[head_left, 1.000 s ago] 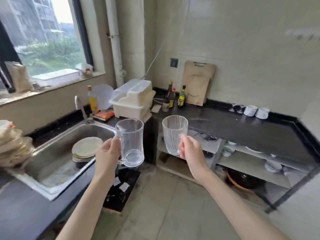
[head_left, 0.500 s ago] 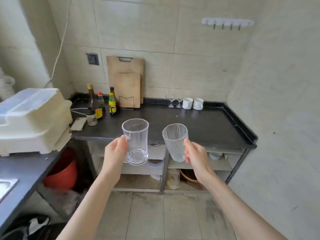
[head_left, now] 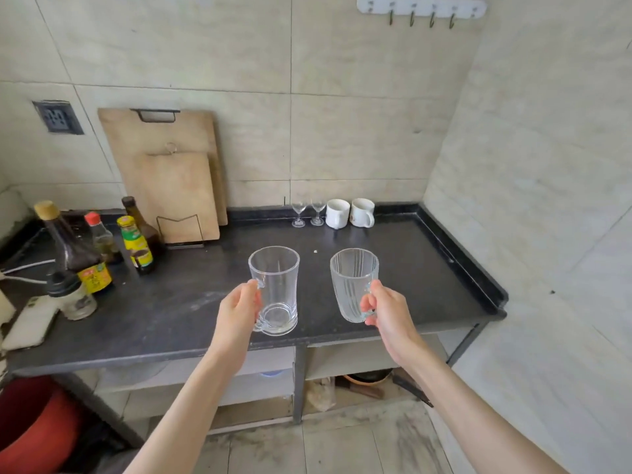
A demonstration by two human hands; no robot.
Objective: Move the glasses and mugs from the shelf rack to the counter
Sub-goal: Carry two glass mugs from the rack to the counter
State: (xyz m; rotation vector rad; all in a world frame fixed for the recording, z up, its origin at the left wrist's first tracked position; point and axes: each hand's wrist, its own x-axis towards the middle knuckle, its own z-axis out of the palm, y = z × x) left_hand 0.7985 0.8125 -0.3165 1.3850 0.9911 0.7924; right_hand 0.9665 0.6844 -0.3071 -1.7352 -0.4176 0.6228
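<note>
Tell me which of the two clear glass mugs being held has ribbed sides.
The clear ribbed glass mug gripped by the right hand. Vertical lines run down its tapered wall, while the clear smooth glass mug in the left hand is plain.

The person turned from the sink and stepped up to the counter [head_left: 393,289]; both glass mugs [head_left: 275,290] came over its front edge.

Home kitchen: tiled wall, cutting boards [head_left: 171,179], sauce bottles [head_left: 136,244].

Counter [head_left: 212,302] mid bare; bottles [head_left: 85,261] left.
</note>
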